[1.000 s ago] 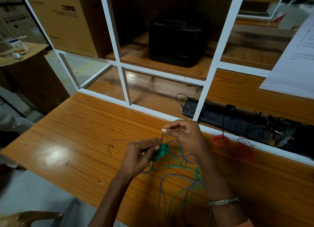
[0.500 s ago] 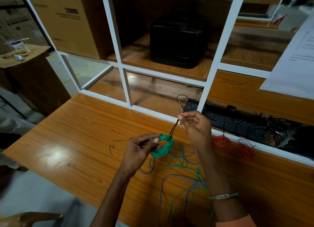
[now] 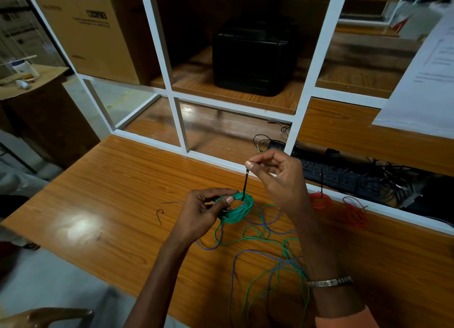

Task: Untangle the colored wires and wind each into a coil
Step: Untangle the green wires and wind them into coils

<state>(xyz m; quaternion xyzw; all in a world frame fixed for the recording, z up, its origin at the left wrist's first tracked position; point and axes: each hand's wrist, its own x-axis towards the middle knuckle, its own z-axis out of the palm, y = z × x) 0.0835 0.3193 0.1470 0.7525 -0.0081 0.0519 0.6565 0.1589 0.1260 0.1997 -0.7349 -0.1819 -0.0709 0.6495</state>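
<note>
Gripping green coil (image 3: 237, 208) in left fingers (image 3: 222, 200), right fingers (image 3: 255, 163) pinching tie (image 3: 245, 184) above

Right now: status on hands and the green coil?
Left hand grips green coil. Right hand pinches dark tie upright over it. Loose green and purple wire tangled beneath.

Glossy wooden counter (image 3: 103, 195) under a white-framed glass partition (image 3: 312, 77), cardboard box (image 3: 93, 30) and grey floor (image 3: 49, 283) beyond.
</note>
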